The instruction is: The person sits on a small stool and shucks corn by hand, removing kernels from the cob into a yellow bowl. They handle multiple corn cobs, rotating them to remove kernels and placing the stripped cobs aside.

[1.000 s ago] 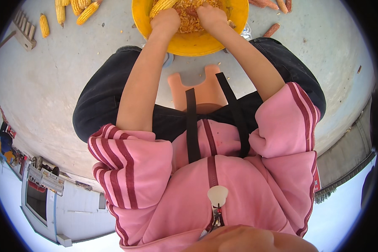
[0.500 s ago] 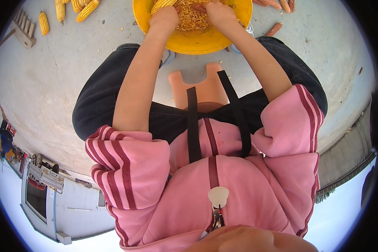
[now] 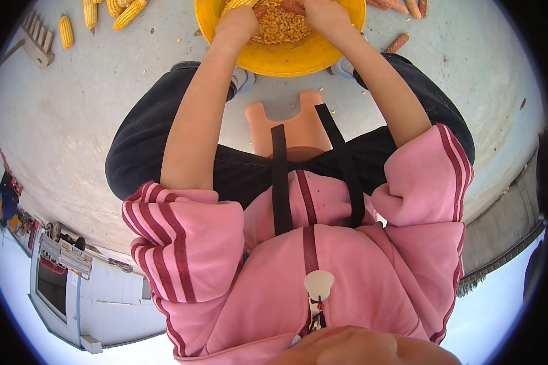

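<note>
In front of me at the top edge is a yellow basin (image 3: 286, 66) with loose corn kernels (image 3: 283, 27) in it. My left hand (image 3: 237, 24) is closed over its left side, and the end of a reddish corn cob (image 3: 260, 12) shows by its fingers. A yellow ear of corn (image 3: 236, 5) lies just beyond that hand, partly cut off by the frame. My right hand (image 3: 324, 17) is closed on another reddish cob (image 3: 294, 7), which sticks out to the left over the kernels. The fingertips of both hands are mostly hidden.
Yellow ears of corn (image 3: 128, 15) lie on the concrete floor at the far left, beside a slatted wooden piece (image 3: 36, 42). Bare reddish cobs (image 3: 398, 42) are at the far right. Between my legs stands an orange plastic stool (image 3: 289, 125). Scattered kernels dot the floor.
Both hands have shifted slightly, the right one outward to the right, and more of the kernels shows between them. The basin has tipped or moved a little away.
</note>
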`<move>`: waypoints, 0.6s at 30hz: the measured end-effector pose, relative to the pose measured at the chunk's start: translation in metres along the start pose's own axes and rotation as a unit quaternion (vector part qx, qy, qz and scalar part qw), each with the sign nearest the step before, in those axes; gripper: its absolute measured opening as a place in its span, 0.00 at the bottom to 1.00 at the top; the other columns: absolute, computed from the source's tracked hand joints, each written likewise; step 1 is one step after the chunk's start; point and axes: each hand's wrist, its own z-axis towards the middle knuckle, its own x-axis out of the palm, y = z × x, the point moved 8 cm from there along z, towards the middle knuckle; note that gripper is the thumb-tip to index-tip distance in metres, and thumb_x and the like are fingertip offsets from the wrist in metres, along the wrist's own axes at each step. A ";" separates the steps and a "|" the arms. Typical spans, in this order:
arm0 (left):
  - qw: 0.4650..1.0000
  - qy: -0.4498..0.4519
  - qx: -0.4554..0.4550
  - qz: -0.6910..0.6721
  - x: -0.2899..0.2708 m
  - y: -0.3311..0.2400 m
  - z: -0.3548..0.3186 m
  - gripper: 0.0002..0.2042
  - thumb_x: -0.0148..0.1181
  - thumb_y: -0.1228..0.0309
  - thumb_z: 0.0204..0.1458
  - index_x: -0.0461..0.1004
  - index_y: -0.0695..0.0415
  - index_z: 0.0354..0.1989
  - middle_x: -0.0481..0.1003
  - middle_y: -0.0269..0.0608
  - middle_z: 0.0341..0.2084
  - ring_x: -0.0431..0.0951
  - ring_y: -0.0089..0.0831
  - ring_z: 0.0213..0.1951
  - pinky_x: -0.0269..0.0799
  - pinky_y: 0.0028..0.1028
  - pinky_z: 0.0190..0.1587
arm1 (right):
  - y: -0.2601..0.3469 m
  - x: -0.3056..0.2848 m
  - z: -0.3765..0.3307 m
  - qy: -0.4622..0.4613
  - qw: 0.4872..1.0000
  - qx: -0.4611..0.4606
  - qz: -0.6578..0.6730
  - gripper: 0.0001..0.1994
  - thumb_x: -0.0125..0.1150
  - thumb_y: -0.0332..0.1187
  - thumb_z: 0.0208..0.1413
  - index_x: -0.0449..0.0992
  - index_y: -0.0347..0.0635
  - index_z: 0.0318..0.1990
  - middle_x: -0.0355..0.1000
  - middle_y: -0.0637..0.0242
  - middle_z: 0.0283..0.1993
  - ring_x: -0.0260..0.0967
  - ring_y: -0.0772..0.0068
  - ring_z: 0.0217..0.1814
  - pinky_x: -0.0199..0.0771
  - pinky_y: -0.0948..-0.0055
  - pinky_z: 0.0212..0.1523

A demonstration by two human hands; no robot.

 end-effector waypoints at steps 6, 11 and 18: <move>0.998 0.046 -0.023 -0.024 0.011 -0.018 -0.002 0.14 0.49 0.66 0.50 0.75 0.60 0.41 0.74 0.53 0.40 0.75 0.46 0.43 0.70 0.40 0.43 | -0.012 0.028 0.013 -0.015 1.000 -0.005 -0.013 0.12 0.45 0.29 0.52 0.75 0.37 0.39 0.72 0.49 0.42 0.71 0.53 0.45 0.73 0.60 0.42; 0.999 -0.036 0.001 0.014 0.015 -0.012 0.004 0.13 0.49 0.73 0.44 0.75 0.59 0.37 0.75 0.53 0.23 0.78 0.41 0.23 0.73 0.34 0.28 | -0.008 0.044 0.021 -0.001 0.999 -0.017 -0.033 0.12 0.44 0.29 0.53 0.75 0.38 0.39 0.71 0.49 0.43 0.71 0.54 0.45 0.72 0.61 0.44; 1.000 -0.004 -0.007 -0.020 0.018 -0.016 0.003 0.14 0.49 0.70 0.47 0.74 0.58 0.42 0.74 0.53 0.38 0.75 0.45 0.40 0.71 0.39 0.42 | -0.003 0.040 0.018 -0.008 1.000 0.003 -0.028 0.13 0.43 0.30 0.53 0.75 0.39 0.38 0.72 0.50 0.42 0.72 0.56 0.44 0.72 0.62 0.43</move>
